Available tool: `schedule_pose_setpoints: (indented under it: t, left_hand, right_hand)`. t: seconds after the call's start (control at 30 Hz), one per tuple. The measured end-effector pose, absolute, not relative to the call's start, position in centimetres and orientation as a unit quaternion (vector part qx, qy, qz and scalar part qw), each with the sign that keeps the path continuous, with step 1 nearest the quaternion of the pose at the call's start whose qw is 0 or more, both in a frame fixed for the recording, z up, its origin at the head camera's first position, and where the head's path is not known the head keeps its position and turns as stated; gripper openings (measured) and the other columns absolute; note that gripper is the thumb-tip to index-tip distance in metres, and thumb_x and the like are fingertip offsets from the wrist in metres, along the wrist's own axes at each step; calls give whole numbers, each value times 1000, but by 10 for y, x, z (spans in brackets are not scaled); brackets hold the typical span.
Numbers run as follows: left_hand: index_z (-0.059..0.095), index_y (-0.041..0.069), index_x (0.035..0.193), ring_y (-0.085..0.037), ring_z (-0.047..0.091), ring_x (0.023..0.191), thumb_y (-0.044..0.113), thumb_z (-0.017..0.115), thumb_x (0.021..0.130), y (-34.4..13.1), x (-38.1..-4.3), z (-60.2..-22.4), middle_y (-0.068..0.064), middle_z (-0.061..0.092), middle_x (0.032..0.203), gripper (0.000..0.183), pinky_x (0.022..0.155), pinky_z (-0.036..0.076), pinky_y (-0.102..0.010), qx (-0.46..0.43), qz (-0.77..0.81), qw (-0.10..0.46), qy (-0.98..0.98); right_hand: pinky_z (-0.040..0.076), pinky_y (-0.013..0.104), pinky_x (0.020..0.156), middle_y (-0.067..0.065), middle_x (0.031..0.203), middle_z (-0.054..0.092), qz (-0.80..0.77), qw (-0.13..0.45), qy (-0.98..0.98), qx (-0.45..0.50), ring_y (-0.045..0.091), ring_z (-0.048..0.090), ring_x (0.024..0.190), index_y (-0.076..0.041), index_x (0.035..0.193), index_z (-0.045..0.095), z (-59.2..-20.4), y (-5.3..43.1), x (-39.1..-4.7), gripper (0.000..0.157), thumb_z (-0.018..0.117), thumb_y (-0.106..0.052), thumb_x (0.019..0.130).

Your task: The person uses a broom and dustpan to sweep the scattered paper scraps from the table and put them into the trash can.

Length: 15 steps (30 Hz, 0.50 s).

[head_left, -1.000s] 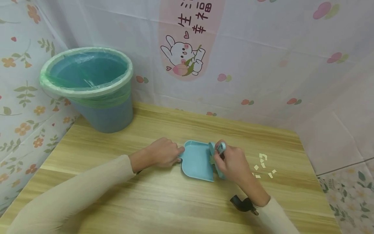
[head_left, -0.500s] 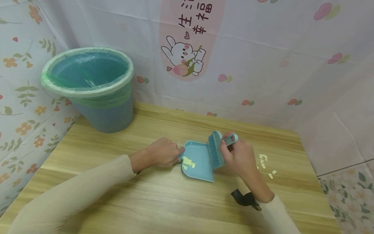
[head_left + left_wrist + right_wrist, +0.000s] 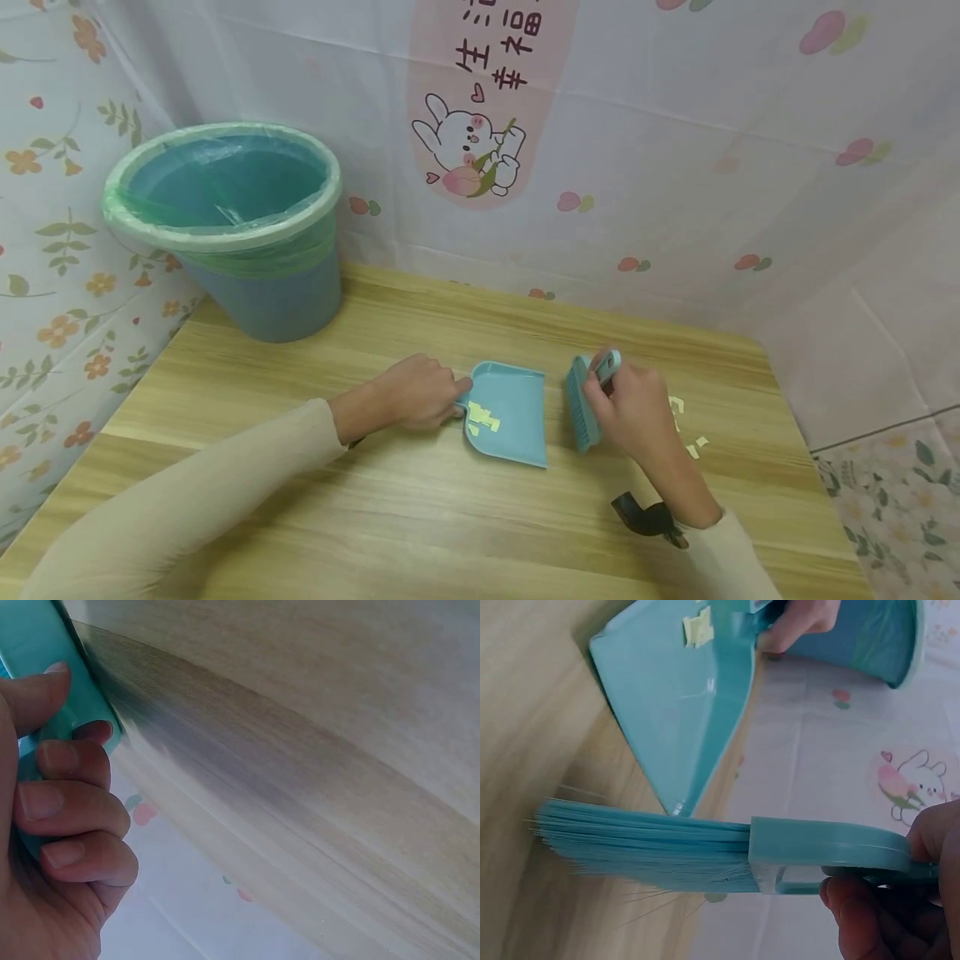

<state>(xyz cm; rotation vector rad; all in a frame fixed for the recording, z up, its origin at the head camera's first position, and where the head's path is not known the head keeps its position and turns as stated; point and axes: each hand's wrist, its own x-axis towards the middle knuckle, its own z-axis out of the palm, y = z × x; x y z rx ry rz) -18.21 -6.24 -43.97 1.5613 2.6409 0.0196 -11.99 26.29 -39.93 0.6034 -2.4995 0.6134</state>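
My left hand (image 3: 420, 392) grips the handle of a light blue dustpan (image 3: 513, 408) lying on the wooden table. In the left wrist view its fingers (image 3: 79, 802) curl round the turquoise handle. Several pale yellow paper scraps (image 3: 482, 418) lie in the pan near the handle side. To the right of the pan's open edge, my right hand (image 3: 630, 408) holds a matching hand brush (image 3: 581, 404) by its handle. The brush's bristles (image 3: 645, 844) point down toward the table in the right wrist view. More paper scraps (image 3: 692, 451) lie beyond the right hand, partly hidden by it.
A blue bin (image 3: 277, 292) lined with a green bag stands at the table's back left corner. Patterned cloth (image 3: 675, 167) hangs along the back and left. The wooden table (image 3: 360, 525) ends at the right beside a tiled, flowered surface.
The brush has moved from the pan's open edge to the right, lifting and turning on the way. Scraps now show inside the pan. The left hand and dustpan stay put.
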Motion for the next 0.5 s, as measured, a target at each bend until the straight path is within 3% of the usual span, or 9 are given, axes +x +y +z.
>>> schedule_pose_setpoints:
  t: [0.5]
  left_hand:
    - [64,6,113,-11,40,59,34,65,111,-64,-183,-439,5,44,67,28,54,39,-30,504,33,56,861]
  right_hand:
    - [28,23,46,-10,61,42,236,254,-916,200,1,32,51,-9,87,60,-406,263,-119,10,60,-1,93]
